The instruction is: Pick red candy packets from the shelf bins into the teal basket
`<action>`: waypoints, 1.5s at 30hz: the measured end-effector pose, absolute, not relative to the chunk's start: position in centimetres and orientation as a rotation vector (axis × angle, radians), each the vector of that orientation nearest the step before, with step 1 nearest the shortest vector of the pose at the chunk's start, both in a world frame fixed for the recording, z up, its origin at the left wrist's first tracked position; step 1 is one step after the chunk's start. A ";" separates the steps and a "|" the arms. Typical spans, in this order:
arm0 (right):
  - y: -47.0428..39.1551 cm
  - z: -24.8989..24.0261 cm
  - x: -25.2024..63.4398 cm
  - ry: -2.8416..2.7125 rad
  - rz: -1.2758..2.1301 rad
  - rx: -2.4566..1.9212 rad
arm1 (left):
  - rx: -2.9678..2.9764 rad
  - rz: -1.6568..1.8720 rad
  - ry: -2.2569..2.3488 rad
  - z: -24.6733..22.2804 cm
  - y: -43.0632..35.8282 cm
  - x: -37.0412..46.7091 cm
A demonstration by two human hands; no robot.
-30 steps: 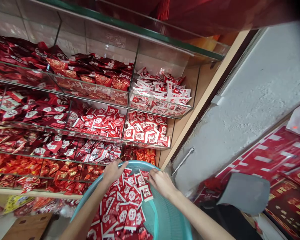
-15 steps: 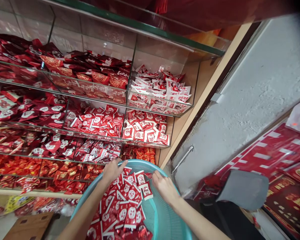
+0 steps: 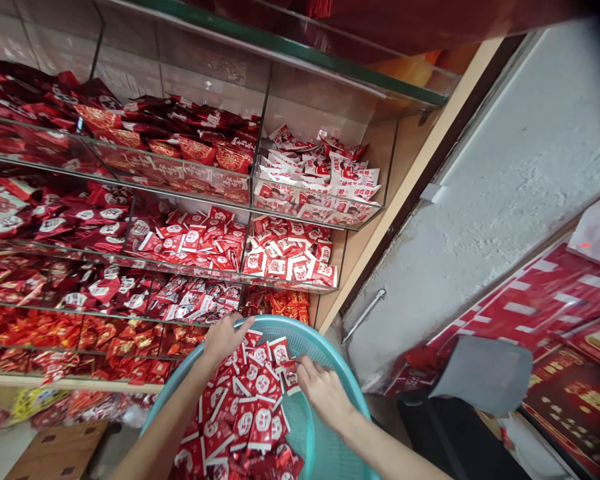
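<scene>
A round teal plastic basket [image 3: 325,347] holds a heap of small red-and-white wrapped candies [image 3: 245,407], piled mostly on its left side. My left hand [image 3: 225,343] grips the basket's far left rim; some of its fingers are hidden outside the rim. Over the inside of the basket, my right hand [image 3: 320,387] has its fingers closed in a pinch at the edge of a small red-and-white candy packet [image 3: 290,377], at the right side of the heap. The fingers partly cover that packet.
Glass-fronted shelves [image 3: 310,283] with compartments of red wrapped sweets rise beyond the basket. A grey wall [image 3: 510,173] stands to the right, with a grey chair back [image 3: 483,373] lower down. A brown wooden stool [image 3: 57,450] is at bottom left.
My right hand has moved slightly down and left, toward the candies' right edge. The left hand stays on the rim. The whole view has shifted a little.
</scene>
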State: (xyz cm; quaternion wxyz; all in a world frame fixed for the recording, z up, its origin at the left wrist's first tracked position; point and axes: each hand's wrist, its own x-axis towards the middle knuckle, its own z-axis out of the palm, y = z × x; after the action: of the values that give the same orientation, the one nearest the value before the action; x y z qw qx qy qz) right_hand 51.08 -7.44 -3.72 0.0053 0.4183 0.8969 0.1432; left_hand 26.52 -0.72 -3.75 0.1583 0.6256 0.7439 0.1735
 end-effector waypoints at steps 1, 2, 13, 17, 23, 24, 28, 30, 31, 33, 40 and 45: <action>-7.5 -4.0 51.1 2.809 0.448 1.294 | 1.792 0.493 2.127 -3.7 -0.7 26.5; -7.6 -4.3 51.0 2.819 0.448 1.262 | 1.793 0.491 2.126 -3.7 -0.8 26.5; -8.6 -6.0 50.6 2.896 0.436 0.859 | 1.819 0.514 2.122 -3.5 -0.9 26.6; -8.4 -6.8 50.5 2.872 0.447 0.855 | 1.823 0.508 2.130 -3.5 -0.9 26.6; -8.1 -7.1 50.4 2.780 0.255 1.043 | 1.822 0.514 2.112 -3.5 -0.8 26.6; -8.0 -6.9 50.4 2.747 0.236 1.080 | 1.823 0.513 2.114 -3.5 -0.8 26.6; -7.9 -6.2 50.4 2.647 0.129 1.184 | 1.815 0.510 2.124 -3.5 -0.8 26.5; -7.7 -6.0 50.6 2.628 -0.027 1.291 | 1.812 0.516 2.117 -3.6 -0.8 26.5; -7.5 -6.0 50.7 2.622 -0.127 1.366 | 1.814 0.519 2.112 -3.6 -0.8 26.5; -7.0 -5.8 51.0 2.636 -0.345 1.485 | 1.819 0.527 2.106 -3.8 -0.7 26.5; -3.6 -4.9 50.7 2.901 -0.642 1.189 | 1.796 0.527 2.123 -3.8 -0.8 26.5; -2.0 -5.8 49.5 2.900 -0.606 1.072 | 1.798 0.535 2.103 -3.8 -0.7 26.4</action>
State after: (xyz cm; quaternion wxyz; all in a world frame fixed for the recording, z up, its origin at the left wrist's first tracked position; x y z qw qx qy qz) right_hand 49.45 -1.95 -5.84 -0.0044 0.3403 0.9204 -0.1924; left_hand 26.41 -0.74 -3.75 0.1610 0.6298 0.7365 0.1874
